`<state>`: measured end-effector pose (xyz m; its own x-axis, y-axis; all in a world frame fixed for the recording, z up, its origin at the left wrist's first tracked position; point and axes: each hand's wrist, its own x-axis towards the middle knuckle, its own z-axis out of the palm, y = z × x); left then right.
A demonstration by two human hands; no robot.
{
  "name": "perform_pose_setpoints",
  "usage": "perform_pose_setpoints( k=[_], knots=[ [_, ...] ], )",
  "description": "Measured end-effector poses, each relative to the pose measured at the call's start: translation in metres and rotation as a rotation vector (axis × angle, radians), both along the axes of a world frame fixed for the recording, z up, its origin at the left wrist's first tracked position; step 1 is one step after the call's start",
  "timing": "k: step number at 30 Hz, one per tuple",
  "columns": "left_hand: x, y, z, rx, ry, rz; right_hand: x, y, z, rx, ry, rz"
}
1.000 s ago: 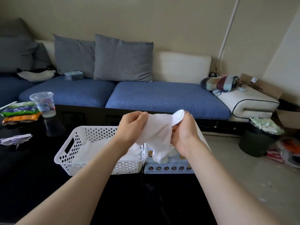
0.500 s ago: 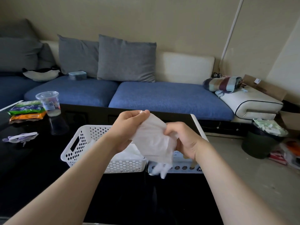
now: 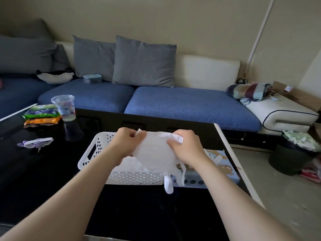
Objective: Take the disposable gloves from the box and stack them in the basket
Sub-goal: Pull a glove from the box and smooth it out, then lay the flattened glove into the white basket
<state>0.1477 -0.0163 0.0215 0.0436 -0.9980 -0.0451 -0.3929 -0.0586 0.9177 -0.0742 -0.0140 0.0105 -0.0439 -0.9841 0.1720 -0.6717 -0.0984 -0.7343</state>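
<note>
A white disposable glove (image 3: 154, 153) is stretched flat between both hands above the basket's right end, its fingers dangling down over the basket's front wall. My left hand (image 3: 126, 142) pinches the glove's left cuff edge. My right hand (image 3: 186, 146) grips the right cuff edge. The white perforated basket (image 3: 90, 153) sits on the black table with several white gloves (image 3: 133, 166) lying inside. The light blue glove box (image 3: 220, 164) stands directly right of the basket, partly hidden by my right forearm.
On the black glass table (image 3: 139, 206), a clear plastic cup (image 3: 64, 107), snack packets (image 3: 41, 115) and a purple wrapper (image 3: 35, 142) lie at the left. A blue sofa (image 3: 182, 105) runs behind. A dark bin (image 3: 293, 153) stands on the floor at the right.
The hands have moved apart and lowered, spreading the bunched glove out flat. Its fingers now hang lower, in front of the basket.
</note>
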Motion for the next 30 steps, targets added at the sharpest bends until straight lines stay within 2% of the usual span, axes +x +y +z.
perform_pose_setpoints(
  k=[6,15,21,25,30],
  knots=[
    [0.029,-0.011,-0.009,0.013,-0.011,0.042,0.030,-0.012,-0.007,-0.137,0.185,-0.008],
    [0.063,-0.020,-0.029,-0.194,-0.652,0.097,0.071,-0.023,-0.008,-0.175,0.543,0.114],
    [0.078,-0.015,-0.032,-0.215,-0.637,-0.025,0.091,-0.029,-0.011,-0.133,0.582,0.169],
    [0.080,-0.015,-0.032,-0.089,-0.781,-0.106,0.097,-0.034,-0.012,-0.063,0.574,0.183],
    [0.080,-0.014,-0.033,0.044,-0.921,-0.124,0.101,-0.040,-0.017,-0.039,0.677,0.126]
  ],
)
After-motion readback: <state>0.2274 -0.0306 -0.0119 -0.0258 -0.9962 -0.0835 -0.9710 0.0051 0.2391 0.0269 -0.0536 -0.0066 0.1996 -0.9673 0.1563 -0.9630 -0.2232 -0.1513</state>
